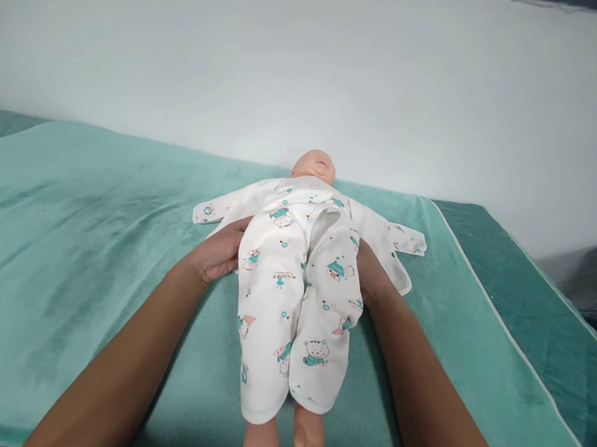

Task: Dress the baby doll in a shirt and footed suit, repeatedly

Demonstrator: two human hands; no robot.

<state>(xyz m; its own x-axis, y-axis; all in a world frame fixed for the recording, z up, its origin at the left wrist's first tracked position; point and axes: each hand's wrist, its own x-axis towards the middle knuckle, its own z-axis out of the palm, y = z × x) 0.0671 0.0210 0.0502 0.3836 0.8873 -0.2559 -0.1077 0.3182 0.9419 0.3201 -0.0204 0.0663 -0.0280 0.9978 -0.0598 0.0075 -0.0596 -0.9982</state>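
A baby doll [314, 165] lies on its back on a teal blanket [77, 238], head toward the wall, bare feet toward me. It wears white printed trousers [294, 303] and an open white printed top [392, 245] spread under it. My left hand [219, 253] grips the trousers' waistband at the doll's left side, fingers curled under the cloth. My right hand [371, 270] is at the other side of the waist, mostly hidden behind the trousers and the top.
The blanket covers a flat padded surface with a darker teal edge [525, 289] on the right. A plain white wall [306, 70] rises just behind the doll's head.
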